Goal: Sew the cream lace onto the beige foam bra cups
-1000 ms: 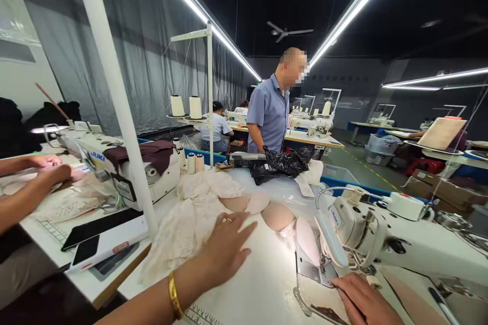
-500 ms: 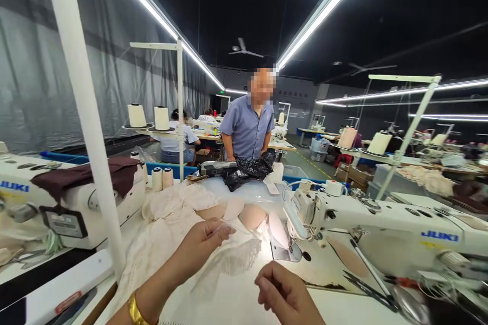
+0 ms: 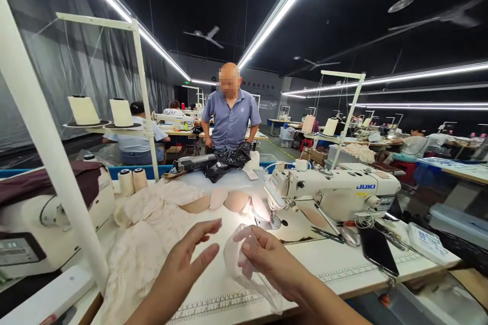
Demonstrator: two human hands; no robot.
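Note:
My right hand pinches a piece of sheer whitish fabric, which hangs in a loop over the table in front of me. To its left, my left hand has thumb and fingers apart and holds nothing. Past my hands, several beige and pink bra cups lie in a row, one of them by the lit needle area of the white sewing machine. A heap of cream lacy fabric spreads over the table on the left.
A ruler strip runs along the table's front edge. At right lie a phone, black tweezers and a control box. A thread-stand pole rises at left. Across the table a person stands behind a black plastic bag.
The sheer fabric has gone from my left hand to my right, and my left hand has opened. My view has turned to the right. The person opposite has straightened up.

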